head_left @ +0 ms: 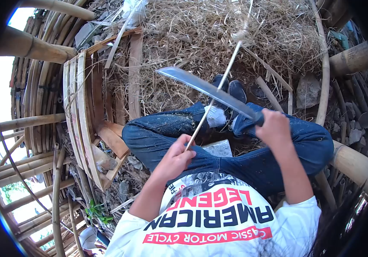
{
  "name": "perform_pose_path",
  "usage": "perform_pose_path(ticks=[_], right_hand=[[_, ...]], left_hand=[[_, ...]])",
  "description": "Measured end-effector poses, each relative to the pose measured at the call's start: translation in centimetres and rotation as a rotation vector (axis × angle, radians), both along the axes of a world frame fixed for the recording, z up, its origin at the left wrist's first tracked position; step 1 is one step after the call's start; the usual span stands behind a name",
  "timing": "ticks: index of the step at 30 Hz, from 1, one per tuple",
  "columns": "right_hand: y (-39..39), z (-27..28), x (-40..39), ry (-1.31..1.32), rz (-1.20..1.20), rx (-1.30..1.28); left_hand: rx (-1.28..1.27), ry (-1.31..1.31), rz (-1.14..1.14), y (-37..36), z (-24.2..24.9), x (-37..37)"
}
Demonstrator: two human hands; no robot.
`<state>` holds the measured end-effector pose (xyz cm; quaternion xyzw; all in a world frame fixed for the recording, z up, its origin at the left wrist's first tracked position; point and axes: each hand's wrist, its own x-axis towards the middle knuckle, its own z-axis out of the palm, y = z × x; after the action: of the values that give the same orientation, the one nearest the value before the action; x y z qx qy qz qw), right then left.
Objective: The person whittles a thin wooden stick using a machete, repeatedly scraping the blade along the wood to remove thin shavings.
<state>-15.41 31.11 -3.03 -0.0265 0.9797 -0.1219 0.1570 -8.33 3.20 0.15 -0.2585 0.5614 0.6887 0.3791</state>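
Observation:
My left hand point(177, 157) is closed around the near end of a thin bamboo strip point(231, 62). The strip runs away from me, up over my crossed legs and onto the shavings. In my right hand point(274, 130) is the dark handle of a machete point(214, 91). Its long blade points to the left and crosses over the strip in this view, above my shoes point(236, 91). A pale grey block point(218, 148) lies between my thighs, partly hidden by my jeans.
Curly bamboo shavings point(184, 38) cover the ground ahead. To the left stands a wooden slatted crate point(81, 115), with a bamboo-pole fence point(34, 124) behind it. Thick bamboo poles point(355, 165) and a large stone point(308, 91) lie on the right.

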Motion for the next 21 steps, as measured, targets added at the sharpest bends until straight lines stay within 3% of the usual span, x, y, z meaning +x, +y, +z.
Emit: perform_pose_path(ticks=[1,6,8,10,13,17,19,21], right_hand=[[0.8,-0.3,-0.2,0.007,0.033,-0.032],[-2.2,1.5,1.4,0.013,0.097,-0.054],[-3.3,1.8,2.6,-0.028,0.210,-0.114],[-3.4,1.2,3.1,-0.008,0.234,-0.146],[-2.9,1.1,2.5,0.001,0.267,-0.102],[-2.5,1.5,1.4,-0.024,0.271,-0.046],[-1.3,1.7,0.2,-0.036,0.111,0.097],[0.9,1.0,-1.0,-0.039,0.062,0.019]], left_hand=[[-0.068,0.058,-0.090,-0.3,-0.3,0.1],[0.079,-0.008,-0.013,0.7,-0.6,-0.2],[-0.142,0.303,-0.163,1.6,-1.4,-0.1],[-0.106,0.332,-0.178,1.7,-1.0,-0.3],[0.159,-0.003,-0.060,1.5,-0.4,-0.3],[0.288,-0.112,-0.010,0.9,0.2,-0.2],[0.437,-0.180,0.043,-0.3,0.2,0.2],[0.363,-0.132,0.011,-0.1,-0.2,0.8]])
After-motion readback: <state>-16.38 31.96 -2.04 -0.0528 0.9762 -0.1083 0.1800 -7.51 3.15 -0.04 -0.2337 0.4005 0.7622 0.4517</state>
